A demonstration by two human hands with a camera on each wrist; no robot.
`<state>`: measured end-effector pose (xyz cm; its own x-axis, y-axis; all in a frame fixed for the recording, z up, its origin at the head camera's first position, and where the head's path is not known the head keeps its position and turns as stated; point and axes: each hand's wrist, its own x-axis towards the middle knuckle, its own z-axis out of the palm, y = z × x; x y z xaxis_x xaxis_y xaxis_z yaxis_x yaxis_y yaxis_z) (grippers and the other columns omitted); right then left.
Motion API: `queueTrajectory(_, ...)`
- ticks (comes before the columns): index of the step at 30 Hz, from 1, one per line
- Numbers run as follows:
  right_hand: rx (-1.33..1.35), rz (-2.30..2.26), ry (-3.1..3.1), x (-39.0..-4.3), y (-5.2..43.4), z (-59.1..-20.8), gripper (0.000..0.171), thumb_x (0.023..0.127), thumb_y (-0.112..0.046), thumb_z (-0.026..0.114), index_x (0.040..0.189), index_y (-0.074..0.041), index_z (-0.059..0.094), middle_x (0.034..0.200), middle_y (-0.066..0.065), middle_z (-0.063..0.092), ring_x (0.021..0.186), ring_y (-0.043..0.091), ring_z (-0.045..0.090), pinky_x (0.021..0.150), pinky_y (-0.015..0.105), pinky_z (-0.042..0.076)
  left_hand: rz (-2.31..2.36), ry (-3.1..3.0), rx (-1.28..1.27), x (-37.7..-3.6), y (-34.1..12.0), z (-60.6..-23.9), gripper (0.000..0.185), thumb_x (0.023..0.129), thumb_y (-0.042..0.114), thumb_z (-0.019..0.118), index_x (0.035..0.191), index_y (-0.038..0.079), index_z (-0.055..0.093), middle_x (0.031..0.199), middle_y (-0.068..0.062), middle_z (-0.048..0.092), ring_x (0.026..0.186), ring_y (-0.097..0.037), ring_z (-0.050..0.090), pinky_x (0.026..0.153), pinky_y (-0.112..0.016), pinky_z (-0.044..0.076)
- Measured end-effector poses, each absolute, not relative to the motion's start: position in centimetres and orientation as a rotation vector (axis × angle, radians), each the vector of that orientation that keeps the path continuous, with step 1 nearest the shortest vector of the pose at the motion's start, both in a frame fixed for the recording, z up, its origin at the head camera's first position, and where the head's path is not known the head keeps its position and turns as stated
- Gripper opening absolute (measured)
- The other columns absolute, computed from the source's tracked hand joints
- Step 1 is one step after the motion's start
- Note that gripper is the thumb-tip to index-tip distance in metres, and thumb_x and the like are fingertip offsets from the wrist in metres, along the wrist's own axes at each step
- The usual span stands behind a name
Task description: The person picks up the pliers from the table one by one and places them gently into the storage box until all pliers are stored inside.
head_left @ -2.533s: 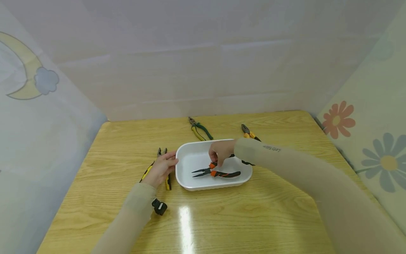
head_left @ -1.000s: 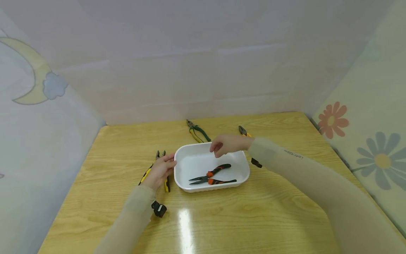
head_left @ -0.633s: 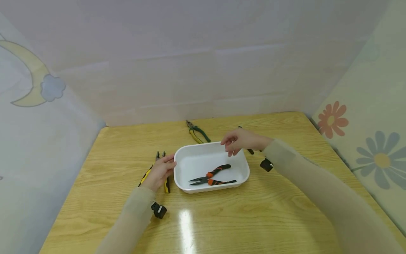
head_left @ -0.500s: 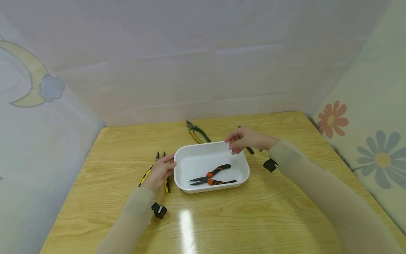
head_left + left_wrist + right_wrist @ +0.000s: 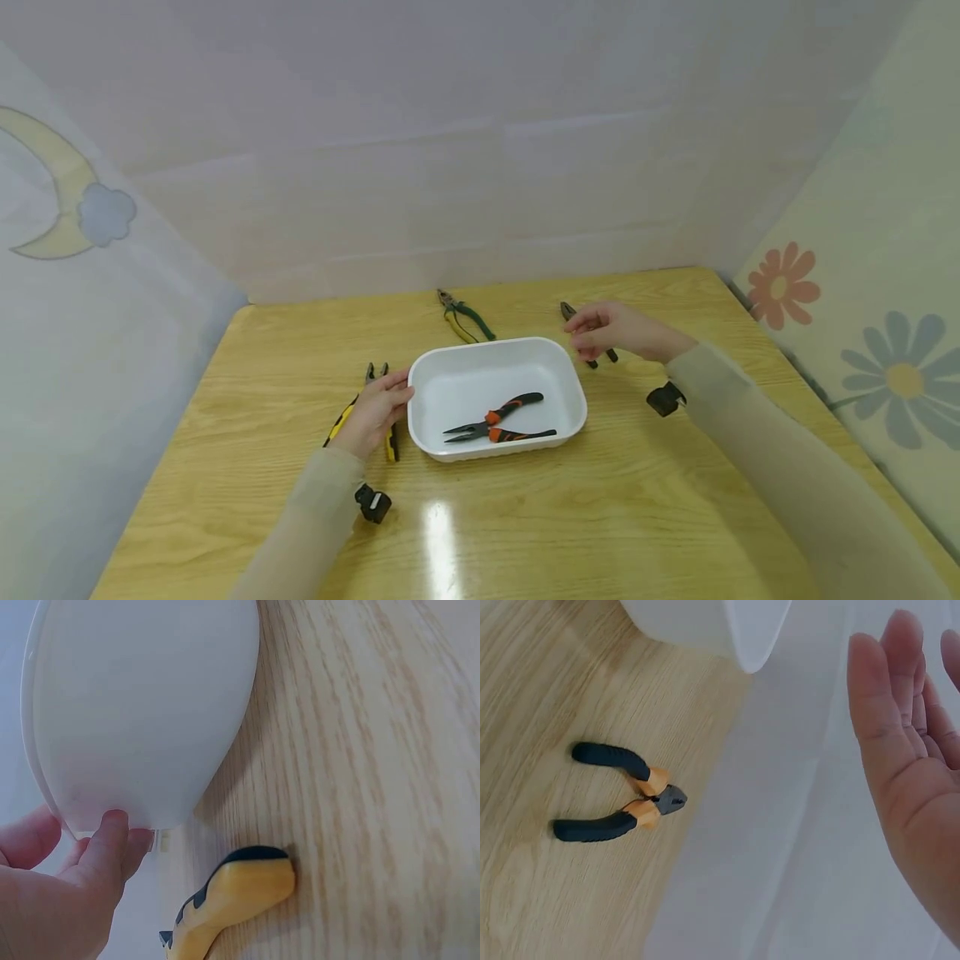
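Observation:
At the left end of the white plastic tray [image 5: 450, 383], my left hand [image 5: 371, 417] holds on, its thumb at the rim and its fingertips against the outer wall in the left wrist view. Long-nose pliers [image 5: 504, 423] with red-orange and black handles lie spread inside the tray. My right hand [image 5: 626, 332], fingers loosely bent and nothing in them, is just past the tray's right end. It partly covers a pair of pliers [image 5: 656, 796] with orange and black handles; the right wrist view shows these lying spread on the table, apart from the hand.
Yellow and black pliers [image 5: 392, 442] lie under and beside my left hand. Green and yellow pliers [image 5: 467, 321] rest behind the tray near the back edge of the wooden table [image 5: 495, 533]. A pale backdrop [image 5: 480, 200] stands directly behind the table.
My right hand has let go of the long-nose pliers, come up out of the tray and moved right past its end. The pliers now lie lower in the tray. The left hand stays.

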<state>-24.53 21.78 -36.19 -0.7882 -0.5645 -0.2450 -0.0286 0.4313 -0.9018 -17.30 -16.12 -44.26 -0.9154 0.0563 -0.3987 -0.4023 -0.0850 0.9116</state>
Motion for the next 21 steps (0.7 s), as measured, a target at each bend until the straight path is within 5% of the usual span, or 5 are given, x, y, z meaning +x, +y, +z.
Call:
queueTrajectory(11, -0.462, -1.361, 2.226, -24.2, 24.0, -36.8, 0.033, 0.096, -0.01, 0.061, 0.119, 0.012, 0.055, 0.094, 0.017, 0.064, 0.085, 0.031, 0.064, 0.076, 0.036, 0.055, 2.077, 1.879, -0.367, -17.5, -15.9, -44.2, 0.047, 0.1, -0.003, 0.046, 0.146, -0.007, 0.036, 0.146, -0.025, 0.04, 0.131, -0.033, 0.042, 0.105, -0.04, 0.039)
queueTrajectory(21, -0.356, -1.381, 2.261, -23.9, 25.5, -37.3, 0.042, 0.096, -0.014, 0.062, 0.126, 0.013, 0.051, 0.098, 0.009, 0.066, 0.086, 0.022, 0.065, 0.079, 0.036, 0.055, 2.078, 1.89, -0.404, -17.4, -16.1, -44.1, 0.046, 0.1, -0.003, 0.048, 0.145, -0.006, 0.039, 0.144, -0.025, 0.043, 0.126, -0.029, 0.047, 0.092, -0.028, 0.048)
